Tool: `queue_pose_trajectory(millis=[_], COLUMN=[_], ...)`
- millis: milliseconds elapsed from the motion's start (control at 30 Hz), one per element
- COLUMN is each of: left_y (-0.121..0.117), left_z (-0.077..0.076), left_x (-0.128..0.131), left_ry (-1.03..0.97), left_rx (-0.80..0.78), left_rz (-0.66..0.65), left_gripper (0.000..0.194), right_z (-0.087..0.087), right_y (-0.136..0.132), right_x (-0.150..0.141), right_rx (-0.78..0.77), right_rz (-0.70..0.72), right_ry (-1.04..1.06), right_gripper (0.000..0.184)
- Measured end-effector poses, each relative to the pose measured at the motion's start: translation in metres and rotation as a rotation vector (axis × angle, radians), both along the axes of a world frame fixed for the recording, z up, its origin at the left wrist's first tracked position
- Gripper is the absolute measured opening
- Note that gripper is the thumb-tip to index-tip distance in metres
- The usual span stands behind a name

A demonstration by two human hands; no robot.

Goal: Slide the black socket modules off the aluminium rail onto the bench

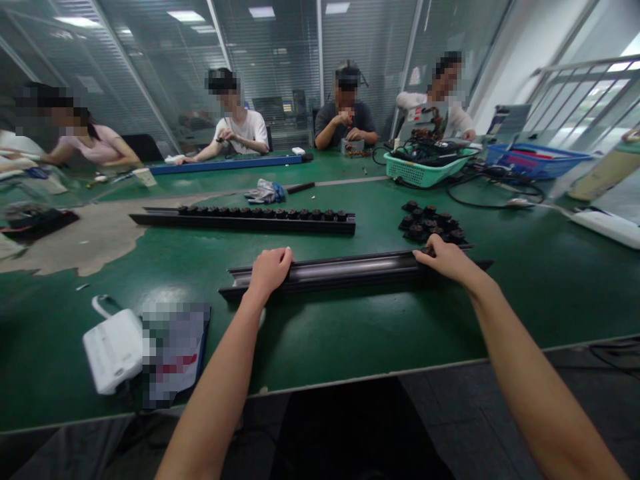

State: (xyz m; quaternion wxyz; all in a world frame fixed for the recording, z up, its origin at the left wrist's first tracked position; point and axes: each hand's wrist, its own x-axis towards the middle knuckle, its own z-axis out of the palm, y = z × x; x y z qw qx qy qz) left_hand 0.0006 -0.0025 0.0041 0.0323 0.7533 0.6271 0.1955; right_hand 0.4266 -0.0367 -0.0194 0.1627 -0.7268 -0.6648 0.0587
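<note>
A long black channel rail (350,269) lies across the green table in front of me, its open trough facing up. My left hand (271,272) is closed over the rail near its left end. Further right, my right hand (447,259) is closed at the rail's far side, thumb at the trough; whether a small dark part sits under those fingers I cannot tell. Just behind my right hand lies a pile of small black parts (425,220). A second black rail (250,223) lies parallel behind, with a row of similar black parts (293,214) in it.
Near my left forearm are a white box-shaped device (114,350) and a dark pouch (183,347). Gloves (265,192) lie behind the second rail. A green basket (425,170) with cables and a blue basket (537,160) stand back right. Several people sit across the table.
</note>
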Motion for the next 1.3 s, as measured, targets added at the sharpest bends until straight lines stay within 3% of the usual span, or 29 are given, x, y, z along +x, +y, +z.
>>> queue_pose_trajectory(millis=[167, 467, 633, 1300], left_y=[0.0, 0.002, 0.003, 0.003], left_z=[0.0, -0.001, -0.003, -0.002], left_x=[0.0, -0.001, -0.001, -0.001], left_ry=[-0.003, -0.018, -0.033, -0.031], left_rx=[-0.003, 0.003, 0.014, 0.015], left_rz=[0.003, -0.005, -0.013, -0.003], left_gripper=[0.055, 0.054, 0.054, 0.055], right_z=[-0.016, -0.021, -0.024, -0.028], right_y=[-0.006, -0.011, -0.011, -0.009], right_x=[0.0, 0.005, 0.007, 0.01], right_rx=[0.247, 0.345, 0.432, 0.449], right_rz=[0.032, 0.072, 0.05, -0.062], right_ry=[0.02, 0.03, 0.068, -0.011], right_gripper=[0.031, 0.039, 0.034, 0.03])
